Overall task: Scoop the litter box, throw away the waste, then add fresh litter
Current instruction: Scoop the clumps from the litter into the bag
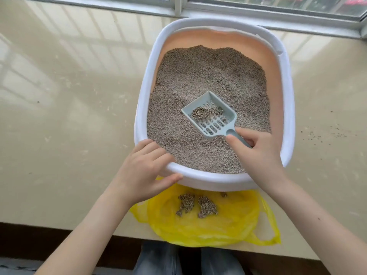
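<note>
A yellow bag (208, 221) holding clumps (198, 205) is spread against the litter box (143, 108) near edge. The scoop (210, 116), carrying a clump, is gripped by the right hand (256, 153); the rim is clasped by the left hand (145, 173).

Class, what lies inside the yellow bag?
On the open yellow bag lie several clumps of soiled litter. Its far edge runs under the litter box, so anything there is hidden.
</note>
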Demonstrator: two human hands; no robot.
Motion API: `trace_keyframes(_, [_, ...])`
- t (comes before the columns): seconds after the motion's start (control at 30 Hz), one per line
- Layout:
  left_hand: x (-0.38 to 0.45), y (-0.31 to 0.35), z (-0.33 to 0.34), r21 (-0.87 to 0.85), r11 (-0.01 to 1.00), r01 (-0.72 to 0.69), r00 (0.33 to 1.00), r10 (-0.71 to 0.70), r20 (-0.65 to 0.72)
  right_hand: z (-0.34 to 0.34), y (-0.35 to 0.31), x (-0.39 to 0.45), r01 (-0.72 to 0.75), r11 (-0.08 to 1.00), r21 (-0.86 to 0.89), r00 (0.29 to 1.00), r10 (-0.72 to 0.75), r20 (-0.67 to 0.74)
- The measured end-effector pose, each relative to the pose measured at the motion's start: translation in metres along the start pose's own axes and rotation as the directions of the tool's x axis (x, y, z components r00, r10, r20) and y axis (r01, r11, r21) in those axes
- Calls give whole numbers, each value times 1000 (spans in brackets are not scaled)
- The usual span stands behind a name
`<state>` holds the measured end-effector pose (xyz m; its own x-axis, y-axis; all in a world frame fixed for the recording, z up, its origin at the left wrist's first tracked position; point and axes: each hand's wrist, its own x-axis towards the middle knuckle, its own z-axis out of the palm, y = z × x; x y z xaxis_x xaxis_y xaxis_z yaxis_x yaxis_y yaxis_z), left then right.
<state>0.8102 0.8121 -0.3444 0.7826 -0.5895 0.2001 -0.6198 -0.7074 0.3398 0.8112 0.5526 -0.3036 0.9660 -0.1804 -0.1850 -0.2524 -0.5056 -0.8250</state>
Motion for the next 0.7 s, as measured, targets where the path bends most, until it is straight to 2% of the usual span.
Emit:
trace_keyframes(0.13, [-4,6,-2,-25,999,21,999,-22,-40,-6,-14,-26,27,1000,-2,1000,-27,-11])
trace_keyframes(0.27, [-23,23,-2,-87,993,82,975,-98,-200,-12,-16,-61,29,1000,-2,1000,-29,-7])
trace_keyframes(0.33, [-39,32,0,-87,982,170,937,-189,-294,-14,-15,-80,39,999,9,999,-39,-31])
trace_keyframes(0.4, [-58,40,3,-140,943,301,888,-331,-320,-15,-16,-99,67,997,40,998,-67,-12])
trace_keyframes(0.53, [-93,46,15,-238,787,569,771,-611,-177,-15,-15,-135,129,991,44,986,-132,99])
trace_keyframes(0.63, [-109,45,24,-346,521,781,580,-809,92,-12,-7,-155,133,991,-25,979,-127,162])
trace_keyframes(0.7, [-112,43,30,-419,347,839,472,-848,243,-8,4,-165,89,995,-45,981,-80,175])
